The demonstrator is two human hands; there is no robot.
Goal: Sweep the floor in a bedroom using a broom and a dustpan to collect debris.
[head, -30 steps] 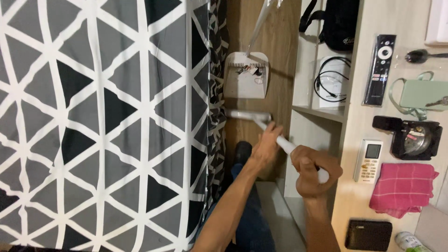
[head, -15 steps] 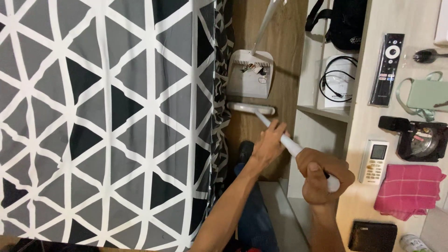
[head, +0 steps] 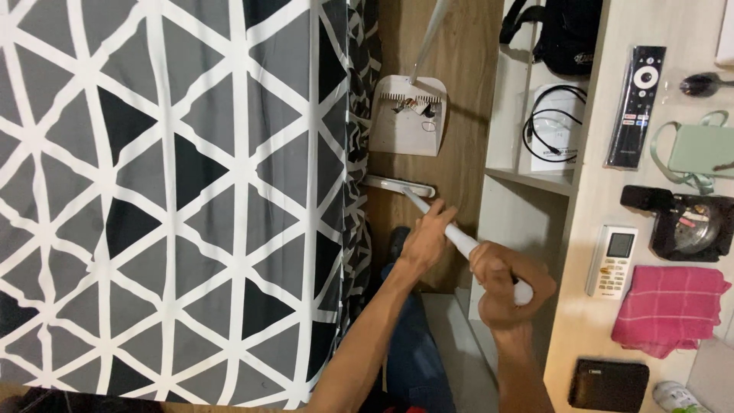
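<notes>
Both arms reach forward over the narrow strip of wooden floor point(head: 459, 164), the left hand point(head: 426, 239) wrapped around the lower part of a white broom handle point(head: 461, 242) and the right hand point(head: 508, 283) fisted tightly around its near end. The handle slants away to the left, ending in a slim white broom head point(head: 397, 185) lying flat on the floor beside the black-and-white bedspread point(head: 168, 191). Just beyond it stands a white dustpan point(head: 407, 130) holding a few scraps.

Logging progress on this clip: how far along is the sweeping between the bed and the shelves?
Partly done: the white dustpan already holds some debris. In hand: both the left hand and right hand grip the broom handle, with the broom head on the wooden floor just short of the pan. Left: the gap between head and pan; I can't make out dirt there.
</notes>
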